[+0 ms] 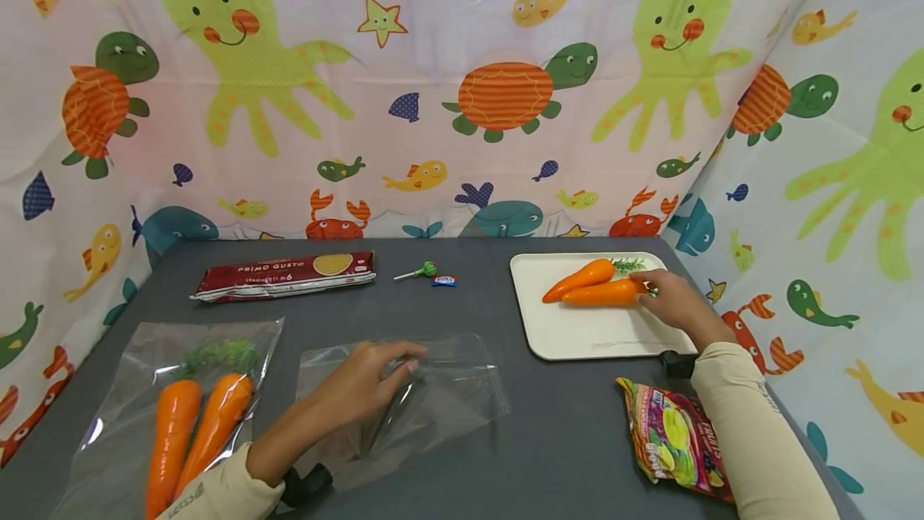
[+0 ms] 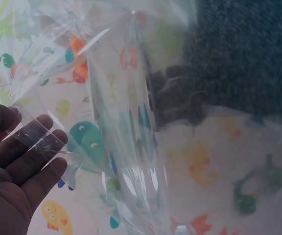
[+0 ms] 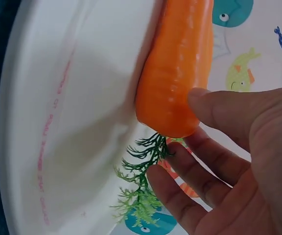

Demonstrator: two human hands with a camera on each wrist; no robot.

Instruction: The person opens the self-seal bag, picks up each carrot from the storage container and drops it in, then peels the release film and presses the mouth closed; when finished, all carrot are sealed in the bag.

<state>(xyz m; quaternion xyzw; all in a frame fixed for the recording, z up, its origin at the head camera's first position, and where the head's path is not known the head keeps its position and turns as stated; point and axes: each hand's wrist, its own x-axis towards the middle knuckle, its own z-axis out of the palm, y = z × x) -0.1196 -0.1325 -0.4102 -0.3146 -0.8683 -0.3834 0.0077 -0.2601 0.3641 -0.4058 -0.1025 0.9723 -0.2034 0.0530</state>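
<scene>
Your right hand [image 1: 671, 299] closes thumb and fingers on the leafy end of an orange plastic carrot [image 1: 602, 293], lying beside a second carrot [image 1: 579, 279] on the white rectangular tray [image 1: 585, 335]. Your left hand [image 1: 361, 383] rests with relaxed fingers on a clear plastic zip bag [image 1: 447, 392] on the grey table [image 1: 563, 440].

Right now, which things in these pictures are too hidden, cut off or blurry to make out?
- Small wrapped sweet, head view: too small to read.
- Snack packet, head view: partly covered by the right sleeve.
- Bagged carrots, head view: tips cut off by the bottom edge.
- Left wrist view: the clear bag blurs everything behind it.
- Right wrist view: the held carrot is cut off by the top edge.
</scene>
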